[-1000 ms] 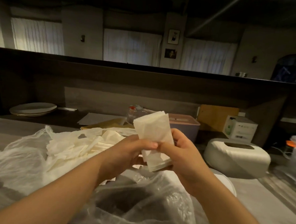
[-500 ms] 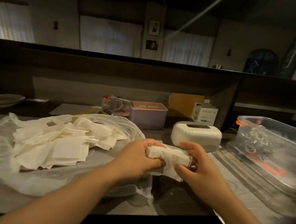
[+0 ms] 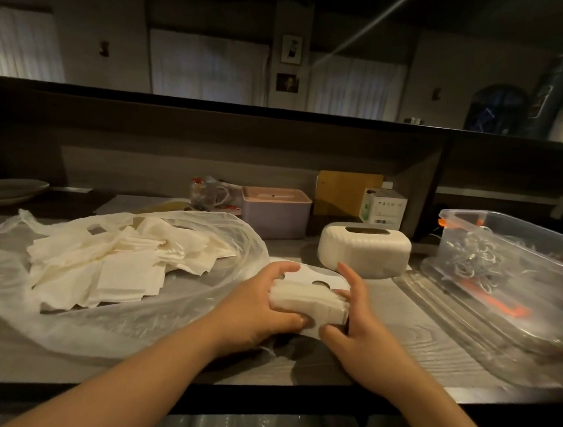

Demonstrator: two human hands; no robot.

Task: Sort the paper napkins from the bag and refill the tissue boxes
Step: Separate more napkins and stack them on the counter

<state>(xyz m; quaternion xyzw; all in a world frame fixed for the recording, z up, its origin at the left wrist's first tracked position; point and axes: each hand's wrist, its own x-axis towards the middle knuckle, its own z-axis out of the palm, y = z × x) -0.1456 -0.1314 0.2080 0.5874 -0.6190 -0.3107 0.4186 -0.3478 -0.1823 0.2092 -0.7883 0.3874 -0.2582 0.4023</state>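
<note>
Both hands hold a neat stack of white napkins (image 3: 305, 301) low over the grey counter. My left hand (image 3: 262, 305) grips its left end, fingers curled over the top and thumb underneath. My right hand (image 3: 356, 318) grips the right end from the side. Under the stack lies a flat white lid or base plate (image 3: 329, 276) with a round hole. Just behind stands a white tissue box (image 3: 364, 248), its slot on top. To the left, an open clear plastic bag (image 3: 111, 315) holds a loose pile of napkins (image 3: 114, 260).
A pink tissue box (image 3: 275, 213) stands at the back, with a glass mug (image 3: 204, 193), a brown board (image 3: 348, 192) and a small white carton (image 3: 385, 207) near it. A clear plastic tub (image 3: 512, 258) sits at right. Plates (image 3: 12, 189) lie far left.
The napkin stack was upright in front of me, then turned flat and came down toward the counter. Both hands now hold it lower, over the white plate in front of the white box.
</note>
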